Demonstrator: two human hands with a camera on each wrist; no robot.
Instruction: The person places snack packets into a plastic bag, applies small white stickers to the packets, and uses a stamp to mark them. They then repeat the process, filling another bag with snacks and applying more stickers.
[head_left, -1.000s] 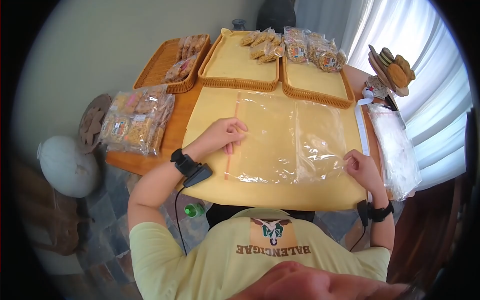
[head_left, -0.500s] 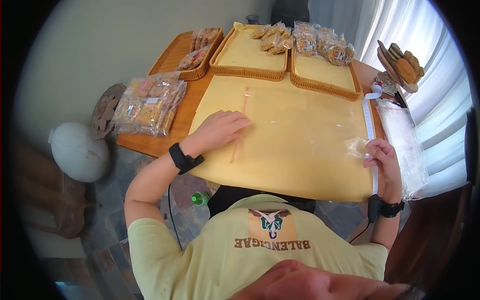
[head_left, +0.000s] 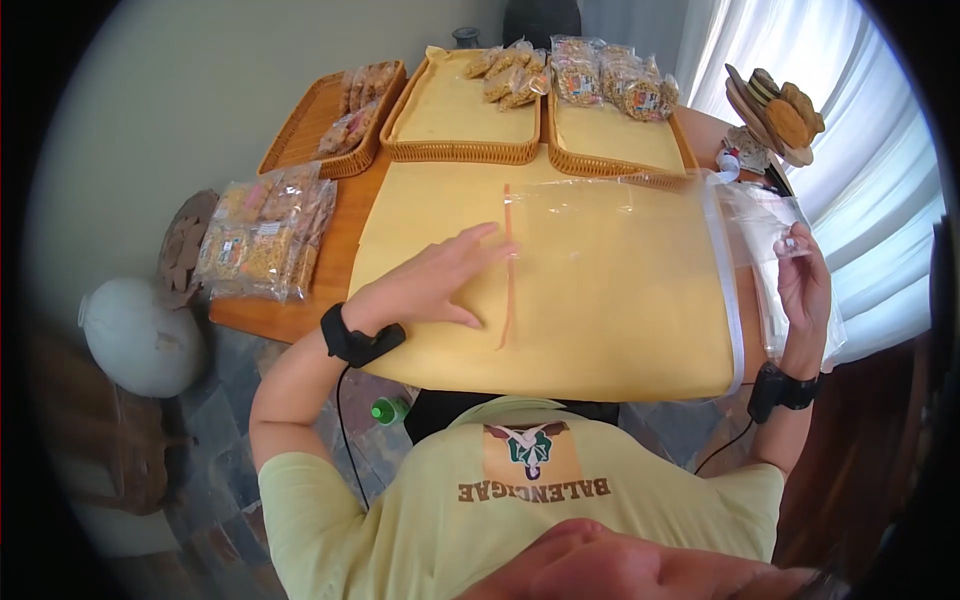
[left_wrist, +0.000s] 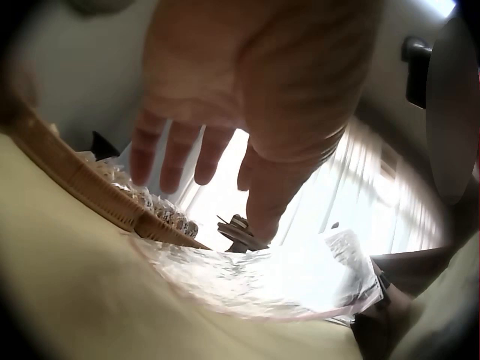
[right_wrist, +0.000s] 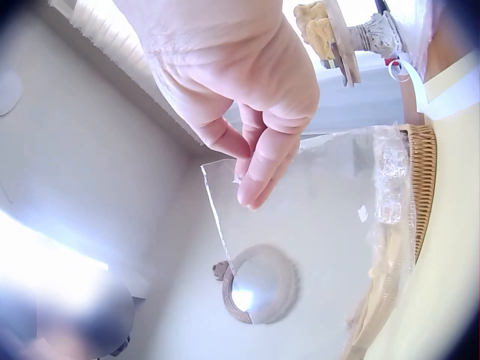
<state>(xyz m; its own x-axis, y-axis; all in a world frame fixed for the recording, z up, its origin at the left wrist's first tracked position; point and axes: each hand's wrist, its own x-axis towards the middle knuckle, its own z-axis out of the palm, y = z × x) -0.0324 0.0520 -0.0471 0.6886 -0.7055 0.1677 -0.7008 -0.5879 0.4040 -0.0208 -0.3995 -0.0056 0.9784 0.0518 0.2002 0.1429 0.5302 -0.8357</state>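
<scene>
A large clear plastic bag with a red strip along its left edge spreads over the yellow sheet. My right hand pinches its right end between thumb and fingers, holding that end raised over the table's right side. In the right wrist view the same hand grips the clear film near a corner. My left hand, fingers spread, reaches toward the red strip with its fingertips close over it. The left wrist view shows that hand palm down and the shiny bag beyond it.
Wicker trays holding packaged snacks line the back. More snack packs lie at left. A white tape runs down the right, beside a stack of clear bags. A wooden ornament stands back right.
My right hand has moved right and up, raising and pulling the bag's right end. The red strip has shifted right. My left hand has let its fingers spread.
</scene>
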